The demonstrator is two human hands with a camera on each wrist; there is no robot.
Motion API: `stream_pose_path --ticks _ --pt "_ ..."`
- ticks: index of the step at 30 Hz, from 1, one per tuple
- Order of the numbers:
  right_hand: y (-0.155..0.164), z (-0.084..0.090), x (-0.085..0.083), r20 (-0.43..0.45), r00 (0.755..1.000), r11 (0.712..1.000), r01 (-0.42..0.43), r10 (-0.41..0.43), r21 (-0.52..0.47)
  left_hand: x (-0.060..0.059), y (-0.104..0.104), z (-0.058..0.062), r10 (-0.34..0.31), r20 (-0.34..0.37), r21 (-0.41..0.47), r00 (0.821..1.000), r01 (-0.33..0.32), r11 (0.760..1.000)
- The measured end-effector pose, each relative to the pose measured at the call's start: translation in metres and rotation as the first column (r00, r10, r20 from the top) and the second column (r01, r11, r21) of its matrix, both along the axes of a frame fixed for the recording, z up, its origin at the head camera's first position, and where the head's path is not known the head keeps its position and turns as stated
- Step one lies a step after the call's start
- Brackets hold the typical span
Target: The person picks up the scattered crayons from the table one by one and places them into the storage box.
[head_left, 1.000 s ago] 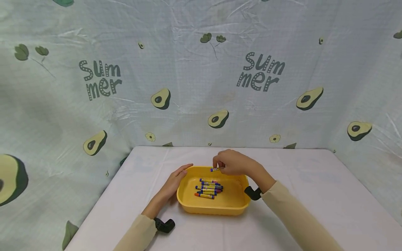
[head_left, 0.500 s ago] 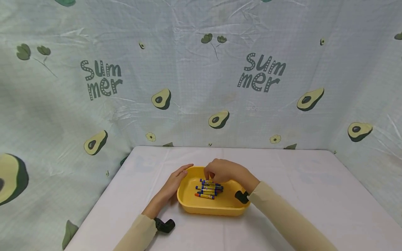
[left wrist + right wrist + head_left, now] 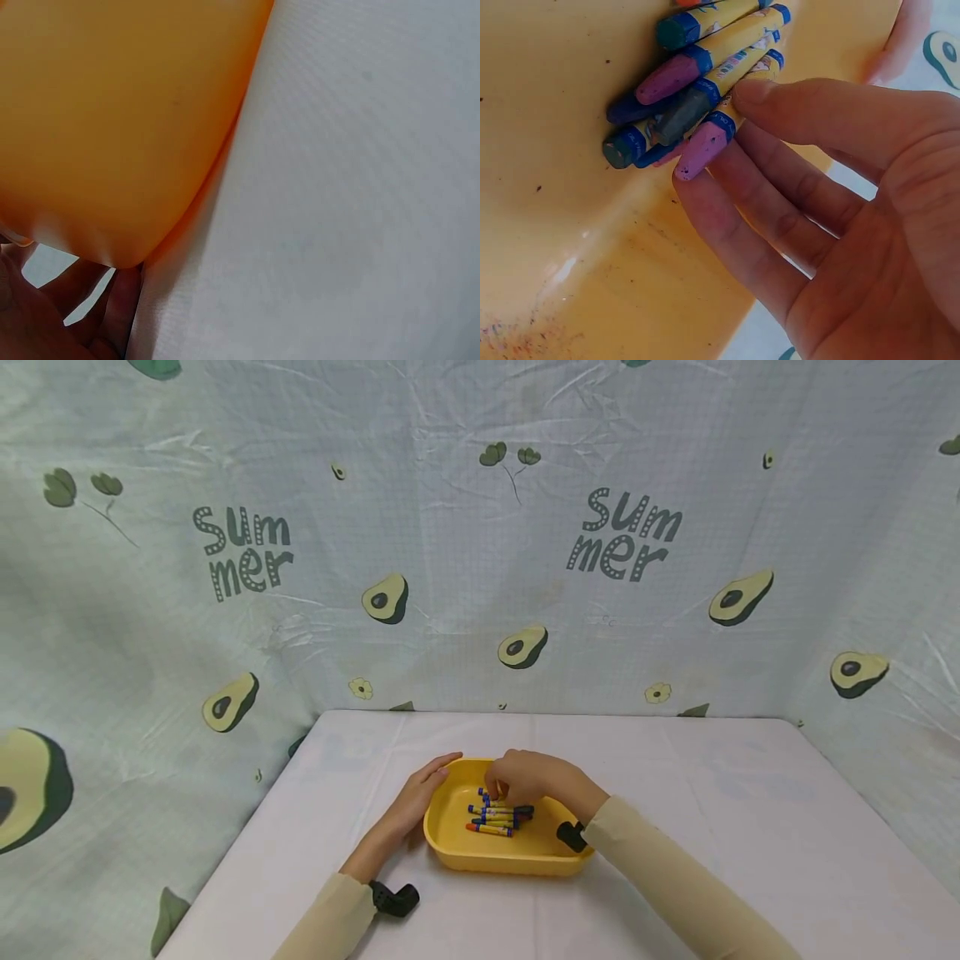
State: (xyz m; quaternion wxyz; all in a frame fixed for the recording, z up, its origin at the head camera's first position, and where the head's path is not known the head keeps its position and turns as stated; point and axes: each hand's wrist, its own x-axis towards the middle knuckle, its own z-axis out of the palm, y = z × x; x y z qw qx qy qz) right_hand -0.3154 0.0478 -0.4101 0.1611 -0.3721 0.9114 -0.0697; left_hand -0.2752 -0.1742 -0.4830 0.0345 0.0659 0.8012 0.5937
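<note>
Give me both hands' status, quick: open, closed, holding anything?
Left hand: open, fingers resting against the yellow tray outer wall.
Right hand: pinching a purple-tipped crayon at the crayon pile inside the tray.

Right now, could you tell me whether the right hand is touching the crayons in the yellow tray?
Touching. The right wrist view shows the right hand with its thumb and fingertips pressed on the light purple crayon.

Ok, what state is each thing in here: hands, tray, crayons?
Left hand: open, resting against the tray's left rim.
Right hand: inside the tray, thumb and fingers pinching a light purple crayon.
Yellow tray: upright on the table.
Crayons: piled in the tray.
</note>
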Motion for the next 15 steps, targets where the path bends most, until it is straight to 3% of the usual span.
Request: stream_pose_path --ticks 9,15 --pt "0.0021 -0.0042 -0.0006 0.002 1.000 1.000 0.007 -0.007 0.005 0.0005 0.0009 -0.0009 0.006 0.016 -0.006 1.000 -0.006 1.000" --pt "0.0092 0.0045 0.0035 -0.016 1.000 1.000 0.008 -0.008 0.014 0.0011 0.0007 -0.0007 0.006 -0.008 -0.007 1.000 -0.006 1.000"
